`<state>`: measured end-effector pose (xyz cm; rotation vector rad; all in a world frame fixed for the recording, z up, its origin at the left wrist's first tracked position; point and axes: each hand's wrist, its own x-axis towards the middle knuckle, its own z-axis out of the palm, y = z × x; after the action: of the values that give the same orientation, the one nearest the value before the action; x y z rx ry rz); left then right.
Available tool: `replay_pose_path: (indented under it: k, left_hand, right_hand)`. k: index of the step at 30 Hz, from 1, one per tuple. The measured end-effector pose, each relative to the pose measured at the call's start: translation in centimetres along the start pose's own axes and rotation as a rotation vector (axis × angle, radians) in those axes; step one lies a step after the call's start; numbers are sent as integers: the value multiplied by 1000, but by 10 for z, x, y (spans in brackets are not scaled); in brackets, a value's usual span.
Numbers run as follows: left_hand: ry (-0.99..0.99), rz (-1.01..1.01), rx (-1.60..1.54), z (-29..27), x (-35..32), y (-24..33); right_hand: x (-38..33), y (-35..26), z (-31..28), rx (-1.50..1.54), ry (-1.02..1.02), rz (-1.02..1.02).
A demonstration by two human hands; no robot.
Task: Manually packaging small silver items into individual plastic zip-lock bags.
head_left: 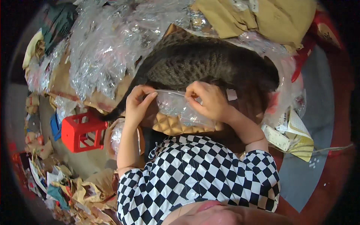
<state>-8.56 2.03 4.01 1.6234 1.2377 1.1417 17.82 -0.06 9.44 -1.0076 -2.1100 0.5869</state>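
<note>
A clear plastic bag [172,104] is stretched between my two hands in front of my chest. At its upper left corner, my left hand [138,104] pinches the edge between thumb and fingertips. My right hand [210,100] grips the same upper edge farther right, its fingers curled and closed. Small bits show through the film, too blurred to name. Below the bag lies a gold quilted cloth [168,125]. Just beyond my hands a grey striped tabby cat [198,62] lies stretched across the work surface, its dark tail hanging down at the left.
A big heap of clear plastic bags [108,41] rises at the far left. Brown paper [262,18] lies at the far right. A red plastic stool [80,133] stands on the left. At right are a white box [275,138] and a cord [330,149]. Crumpled paper [93,189] litters the lower left.
</note>
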Motion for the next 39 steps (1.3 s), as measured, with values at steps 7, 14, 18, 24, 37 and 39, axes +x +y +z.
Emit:
replay_pose_path:
  k: [7, 14, 18, 24, 37, 39]
  left_hand:
    - [-170, 125, -5, 2, 8, 50]
    - [-340, 473, 363, 52, 104, 121]
    - [-355, 654, 553, 103, 221, 88]
    - [-718, 533, 1009, 143, 329, -9]
    - [-644, 388, 883, 147, 283, -35]
    - [-467, 309, 841, 131, 295, -43]
  right_hand:
    - [-25, 1, -13, 293, 21, 160]
    - [-57, 14, 7, 164, -188, 425]
    - [-60, 23, 27, 422, -55, 381]
    - [-61, 21, 44, 477, -29, 326]
    - [-63, -2, 40, 419, -104, 353]
    - [-63, -10, 33, 331, -160, 316]
